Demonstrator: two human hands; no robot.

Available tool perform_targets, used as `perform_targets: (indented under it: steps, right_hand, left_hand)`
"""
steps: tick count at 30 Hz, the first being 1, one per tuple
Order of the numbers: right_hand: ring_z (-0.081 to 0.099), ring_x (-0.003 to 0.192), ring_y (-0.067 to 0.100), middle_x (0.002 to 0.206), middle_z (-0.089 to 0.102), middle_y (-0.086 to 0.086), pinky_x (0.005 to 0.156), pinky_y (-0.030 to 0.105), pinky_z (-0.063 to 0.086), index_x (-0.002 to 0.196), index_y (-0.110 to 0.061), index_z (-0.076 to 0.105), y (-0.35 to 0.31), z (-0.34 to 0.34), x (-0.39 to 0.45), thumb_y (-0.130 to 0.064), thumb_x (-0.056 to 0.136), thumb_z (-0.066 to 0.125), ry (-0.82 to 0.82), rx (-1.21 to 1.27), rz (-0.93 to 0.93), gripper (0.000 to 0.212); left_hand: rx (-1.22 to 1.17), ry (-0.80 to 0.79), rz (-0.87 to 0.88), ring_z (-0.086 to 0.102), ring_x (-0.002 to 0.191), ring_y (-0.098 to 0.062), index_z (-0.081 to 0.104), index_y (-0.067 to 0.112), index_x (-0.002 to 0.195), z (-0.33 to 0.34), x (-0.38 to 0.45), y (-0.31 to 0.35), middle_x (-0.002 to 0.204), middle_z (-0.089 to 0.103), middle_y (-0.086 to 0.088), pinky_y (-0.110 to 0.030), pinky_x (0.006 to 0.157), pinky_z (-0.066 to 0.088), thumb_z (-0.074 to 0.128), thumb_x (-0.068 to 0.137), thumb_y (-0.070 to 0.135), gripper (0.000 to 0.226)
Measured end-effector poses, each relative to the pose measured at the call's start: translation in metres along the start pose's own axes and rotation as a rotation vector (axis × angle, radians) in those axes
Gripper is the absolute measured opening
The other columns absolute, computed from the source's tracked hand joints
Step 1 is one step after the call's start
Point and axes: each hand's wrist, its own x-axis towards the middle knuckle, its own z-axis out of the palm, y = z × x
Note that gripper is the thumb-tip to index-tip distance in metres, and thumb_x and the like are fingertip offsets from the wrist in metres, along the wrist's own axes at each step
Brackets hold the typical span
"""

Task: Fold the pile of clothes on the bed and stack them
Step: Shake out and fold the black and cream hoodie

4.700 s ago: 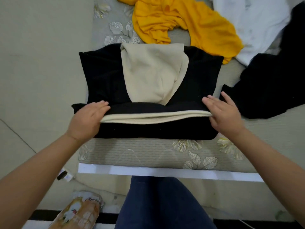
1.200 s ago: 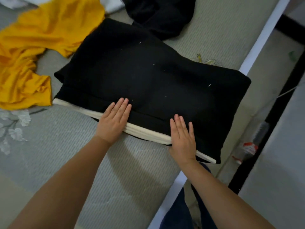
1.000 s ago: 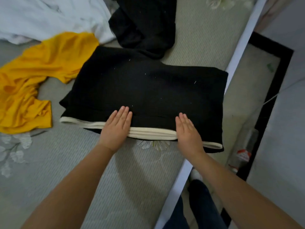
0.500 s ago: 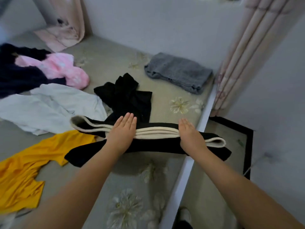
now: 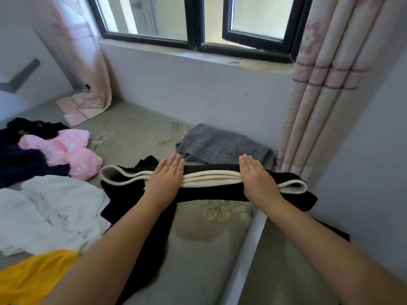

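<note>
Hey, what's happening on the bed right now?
A person is carrying a folded black garment with cream lining on flat hands, left hand and right hand, toward a folded grey garment by the wall. Unfolded white, pink and yellow clothes lie on the bed's left.

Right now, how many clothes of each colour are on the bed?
Black with cream lining, folded, under both hands: 1
Black, loose: 1
Grey, folded: 1
Pink: 1
White: 1
Yellow: 1
Dark navy: 1
Total: 7
</note>
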Motion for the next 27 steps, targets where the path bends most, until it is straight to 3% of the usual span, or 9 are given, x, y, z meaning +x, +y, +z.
perform_targets:
  steps: [4, 6, 9, 13, 17, 20, 23, 25, 27]
  right_hand:
    - [0.065, 0.086, 0.047, 0.098, 0.062, 0.037, 0.066, 0.057, 0.050, 0.101, 0.023, 0.059, 0.048, -0.009, 0.059, 0.021, 0.034, 0.073, 0.035, 0.038, 0.004, 0.069]
    - [0.055, 0.105, 0.053, 0.116, 0.051, 0.042, 0.086, 0.060, 0.043, 0.116, 0.025, 0.047, 0.069, -0.011, 0.092, 0.022, 0.053, 0.065, 0.053, 0.109, 0.048, 0.066]
    - [0.021, 0.139, 0.038, 0.147, 0.017, 0.030, 0.114, 0.040, 0.017, 0.140, 0.013, 0.016, 0.104, -0.002, 0.147, 0.010, 0.084, 0.041, 0.032, 0.127, 0.056, 0.062]
    - [0.009, 0.143, 0.027, 0.153, 0.005, 0.021, 0.116, 0.031, 0.006, 0.144, 0.005, 0.001, 0.144, 0.013, 0.231, 0.003, 0.091, 0.033, -0.054, 0.070, 0.123, 0.062]
    - [0.051, 0.115, 0.047, 0.124, 0.047, 0.040, 0.096, 0.051, 0.041, 0.122, 0.023, 0.042, 0.172, 0.039, 0.295, 0.017, 0.059, 0.070, 0.163, 0.011, 0.180, 0.069]
    - [0.063, 0.093, 0.046, 0.103, 0.062, 0.035, 0.076, 0.057, 0.048, 0.105, 0.020, 0.059, 0.175, 0.071, 0.311, 0.009, 0.032, 0.083, 0.106, 0.032, 0.180, 0.077]
    - [0.056, 0.110, 0.045, 0.120, 0.054, 0.034, 0.089, 0.054, 0.044, 0.118, 0.017, 0.051, 0.159, 0.127, 0.301, -0.001, 0.043, 0.083, -0.007, 0.095, 0.166, 0.084]
    - [0.023, 0.138, 0.038, 0.149, 0.020, 0.027, 0.111, 0.046, 0.022, 0.143, 0.007, 0.017, 0.139, 0.175, 0.286, -0.014, 0.080, 0.065, -0.307, 0.142, 0.172, 0.082]
    - [-0.006, 0.143, 0.030, 0.155, -0.007, 0.014, 0.115, 0.045, 0.002, 0.147, -0.012, -0.007, 0.123, 0.223, 0.266, -0.032, 0.097, 0.042, -0.602, 0.253, 0.204, 0.074]
  left_hand:
    - [-0.015, 0.062, 0.010, 0.068, 0.089, -0.033, 0.069, -0.009, 0.095, -0.007, 0.079, -0.006, 0.098, 0.069, -0.022, -0.045, 0.067, 0.055, 0.030, 0.069, 0.005, 0.050]
    - [-0.013, 0.062, 0.012, 0.069, 0.089, -0.032, 0.069, -0.009, 0.095, -0.002, 0.121, -0.012, 0.097, 0.069, -0.022, -0.045, 0.068, 0.055, 0.030, 0.069, 0.005, 0.049]
    - [0.021, 0.064, 0.017, 0.069, 0.088, -0.032, 0.069, -0.009, 0.095, 0.018, 0.193, -0.028, 0.097, 0.070, -0.021, -0.044, 0.069, 0.055, 0.031, 0.069, 0.005, 0.049]
    - [0.031, 0.079, 0.028, 0.070, 0.085, -0.029, 0.071, -0.007, 0.092, 0.051, 0.293, -0.052, 0.094, 0.071, -0.019, -0.040, 0.066, 0.056, 0.031, 0.068, 0.006, 0.048]
    - [0.054, 0.136, 0.070, 0.068, 0.089, -0.032, 0.068, -0.010, 0.097, 0.070, 0.374, -0.070, 0.098, 0.069, -0.022, -0.043, 0.071, 0.055, 0.031, 0.069, 0.004, 0.048]
    - [0.028, 0.144, 0.048, 0.064, 0.099, -0.039, 0.062, -0.014, 0.106, 0.101, 0.399, -0.069, 0.107, 0.064, -0.028, -0.051, 0.080, 0.050, 0.030, 0.072, 0.003, 0.050]
    - [0.034, -0.084, -0.018, 0.024, 0.138, -0.037, 0.019, -0.011, 0.141, 0.158, 0.389, -0.055, 0.147, 0.021, -0.029, -0.042, 0.113, 0.019, 0.027, 0.091, 0.003, 0.052]
    - [-0.014, -0.437, -0.136, -0.003, 0.143, -0.029, -0.010, 0.006, 0.146, 0.201, 0.367, -0.034, 0.154, -0.006, -0.018, -0.039, 0.116, 0.001, 0.031, 0.098, 0.011, 0.063]
    - [-0.081, -0.615, -0.210, -0.007, 0.143, -0.030, -0.014, 0.017, 0.146, 0.239, 0.346, 0.000, 0.155, -0.008, -0.016, -0.041, 0.115, 0.004, 0.044, 0.097, 0.021, 0.077]
